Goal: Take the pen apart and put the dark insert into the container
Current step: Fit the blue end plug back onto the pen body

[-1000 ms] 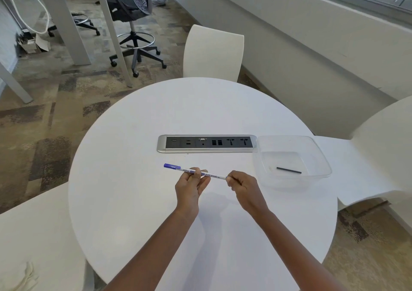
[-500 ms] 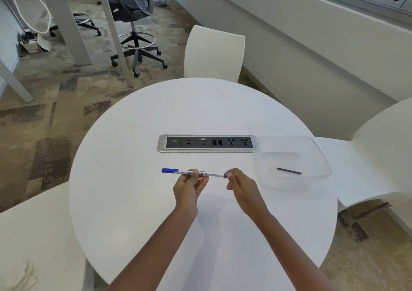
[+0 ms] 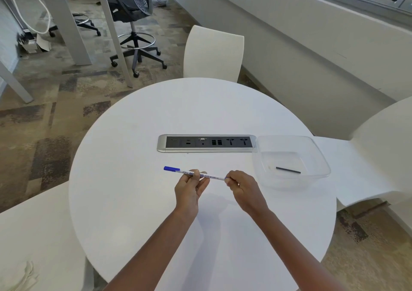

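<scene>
I hold a white pen (image 3: pixel 213 176) with a blue cap level above the round white table (image 3: pixel 133 201). My left hand (image 3: pixel 189 189) grips its middle, cap end pointing left. At the pen's right end my right hand (image 3: pixel 242 189) pinches the tip between the fingertips. A clear plastic container (image 3: pixel 321 154) stands to the right of my right hand, and a thin dark insert (image 3: pixel 288 170) lies flat on its bottom.
A silver socket strip (image 3: pixel 206 143) is set into the table behind the pen. White chairs stand at the far side (image 3: pixel 213 53), at the right (image 3: pixel 367 157) and at the near left (image 3: pixel 33 235). A black office chair (image 3: pixel 131 14) stands further back.
The pen has tilted from slanted to nearly level and shifted slightly left. Both hands keep their grip.
</scene>
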The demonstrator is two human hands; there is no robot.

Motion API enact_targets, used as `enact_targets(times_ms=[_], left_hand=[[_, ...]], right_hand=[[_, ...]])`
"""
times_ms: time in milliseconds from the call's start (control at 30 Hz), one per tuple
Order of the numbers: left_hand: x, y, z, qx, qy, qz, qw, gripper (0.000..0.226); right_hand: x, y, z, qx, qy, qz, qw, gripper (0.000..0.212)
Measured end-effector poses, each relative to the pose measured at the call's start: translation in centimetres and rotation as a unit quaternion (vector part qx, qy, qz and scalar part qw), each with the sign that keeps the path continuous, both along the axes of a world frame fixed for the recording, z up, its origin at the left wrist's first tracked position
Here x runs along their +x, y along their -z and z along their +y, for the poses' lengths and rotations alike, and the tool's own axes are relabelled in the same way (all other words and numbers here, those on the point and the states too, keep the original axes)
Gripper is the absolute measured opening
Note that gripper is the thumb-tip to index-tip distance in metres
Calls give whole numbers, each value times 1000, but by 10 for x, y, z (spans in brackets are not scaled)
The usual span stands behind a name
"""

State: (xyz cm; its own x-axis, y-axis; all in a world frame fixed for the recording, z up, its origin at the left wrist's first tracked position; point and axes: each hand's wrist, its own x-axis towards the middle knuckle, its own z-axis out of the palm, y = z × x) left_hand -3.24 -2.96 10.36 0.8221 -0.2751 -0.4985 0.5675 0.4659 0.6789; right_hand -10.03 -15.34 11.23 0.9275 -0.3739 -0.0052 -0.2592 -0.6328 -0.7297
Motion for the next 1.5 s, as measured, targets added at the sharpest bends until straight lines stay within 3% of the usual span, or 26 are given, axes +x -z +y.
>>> enact_targets(times_ms=[133,267,367,433,533,600,833,1033,1167,1267,1400,1500], left_hand=[[0,2,1,16,19,-37,999,18],[-2,3,0,21,25,-44,999,17],[-2,3,0,21,15,-36,999,16],[-2,1,-1,16,1,-27,1000,16],[-2,0,0,15,-14,-17,1000,16],[-2,-1,0,15,-17,-11,1000,17],[-4,-3,1,23,-16,-4,1000,17],[-7,1,0,37,-14,-1,999,16],[-8,4,1,55,-6,-15,998,16],[-7,4,2,52,-4,-28,998,17],[-6,3,3,61,7,-42,997,18],[-5,2,4,56,7,-42,997,17]], right_hand=[[0,-3,0,166,49,54,983,37],[0,-8,-3,335,76,125,931,36],[-1,-8,-1,394,82,118,908,35],[-3,-5,2,345,88,80,931,37],[-7,4,8,176,91,23,980,25],[-10,9,10,94,71,2,993,18],[-9,8,7,-88,18,-47,995,12],[-6,6,6,-118,-8,-26,993,13],[-4,5,4,-35,0,18,999,18],[-3,1,2,80,29,61,995,34],[-1,-5,-4,223,38,123,966,40],[-2,-5,-4,314,52,119,940,38]])
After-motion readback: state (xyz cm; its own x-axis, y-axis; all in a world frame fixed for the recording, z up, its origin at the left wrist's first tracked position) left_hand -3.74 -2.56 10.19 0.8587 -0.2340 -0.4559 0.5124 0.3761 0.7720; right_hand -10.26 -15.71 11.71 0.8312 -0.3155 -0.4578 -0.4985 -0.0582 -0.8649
